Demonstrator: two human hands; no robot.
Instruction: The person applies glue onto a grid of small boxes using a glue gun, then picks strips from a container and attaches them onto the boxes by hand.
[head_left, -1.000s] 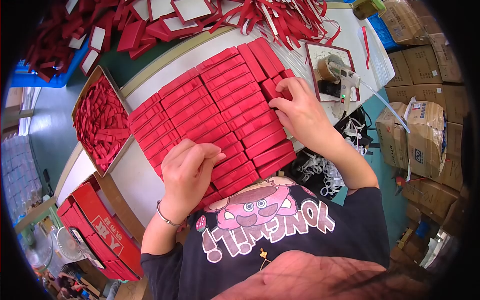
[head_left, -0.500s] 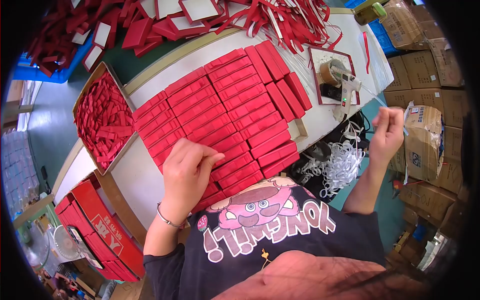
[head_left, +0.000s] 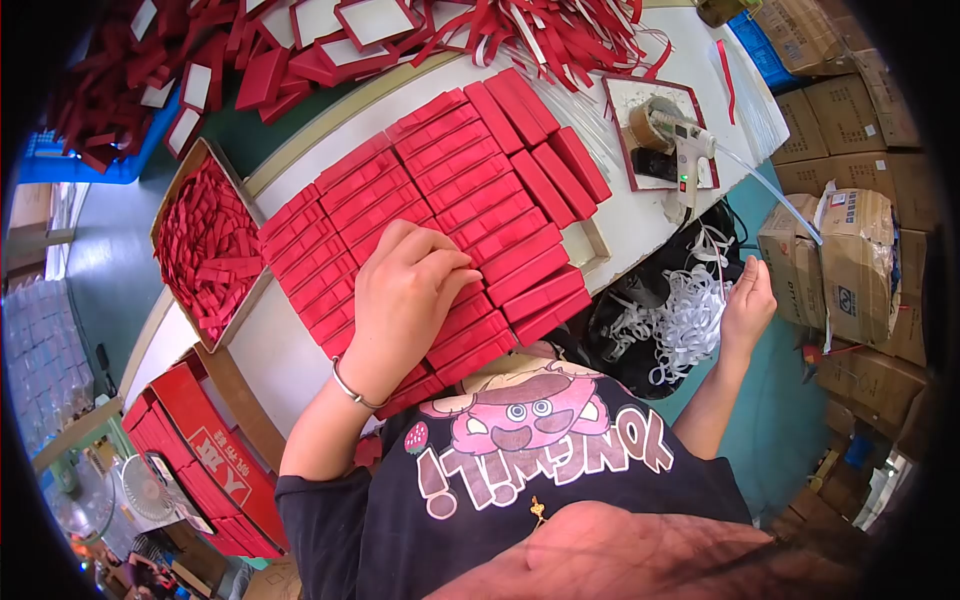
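Red boxes (head_left: 474,186) stand packed in rows on the white table, many with a flat red bow on the upward side. My left hand (head_left: 408,292) is over the rows, thumb and fingertips pinched together against a box near the middle. What lies under those fingertips, if anything, is hidden. Off the table's right side, my right hand (head_left: 747,306) is raised with its fingers loosely extended, and no object shows in it. Beside it is a tangled heap of white strips (head_left: 684,328).
A carton of red bows (head_left: 207,238) stands left of the rows. A glue gun (head_left: 692,155) with a long glue stick (head_left: 770,188) is at the right. Red ribbons (head_left: 545,38) and box parts (head_left: 265,78) lie at the back. Stacked cartons (head_left: 862,250) stand right.
My left hand has moved up and right across the boxes. My right hand has dropped lower and left, towards the white strips, and its fingers have loosened from a closed pinch.
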